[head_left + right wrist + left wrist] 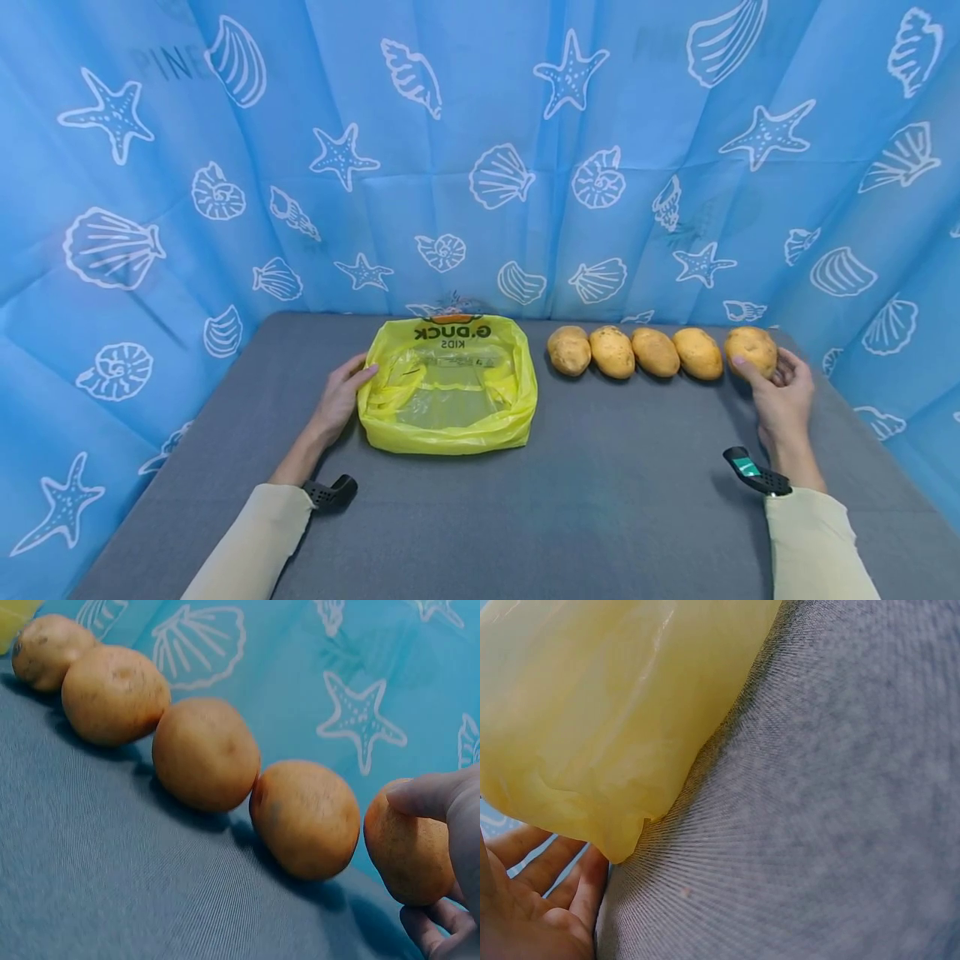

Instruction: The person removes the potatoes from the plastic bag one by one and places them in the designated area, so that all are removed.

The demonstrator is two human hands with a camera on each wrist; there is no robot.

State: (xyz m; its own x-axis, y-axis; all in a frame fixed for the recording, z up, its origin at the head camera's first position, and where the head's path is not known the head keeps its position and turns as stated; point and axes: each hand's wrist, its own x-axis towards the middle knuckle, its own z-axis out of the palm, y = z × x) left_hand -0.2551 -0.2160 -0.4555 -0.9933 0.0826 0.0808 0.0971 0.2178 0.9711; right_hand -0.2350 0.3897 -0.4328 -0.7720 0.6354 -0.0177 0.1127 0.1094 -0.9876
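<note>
A yellow plastic bag (pixel 450 440) sits on the table with its mouth spread wide, printed with dark lettering on its far inner side. My left hand (pixel 341 392) rests against the bag's left side, thumb over the rim; the left wrist view shows its fingers (pixel 551 862) extended beside the bag's lower corner. At the right end of a row of potatoes, my right hand (pixel 783 396) holds a potato (pixel 752 350) between thumb and fingers. In the right wrist view this potato (pixel 409 855) is raised off the cloth, a small gap from its neighbour (pixel 304 821).
Several more potatoes (pixel 656 352) lie in a line between the bag and my right hand. Grey cloth (pixel 600 500) covers the table. A blue curtain (pixel 480 100) with shell and starfish prints hangs behind and along both sides.
</note>
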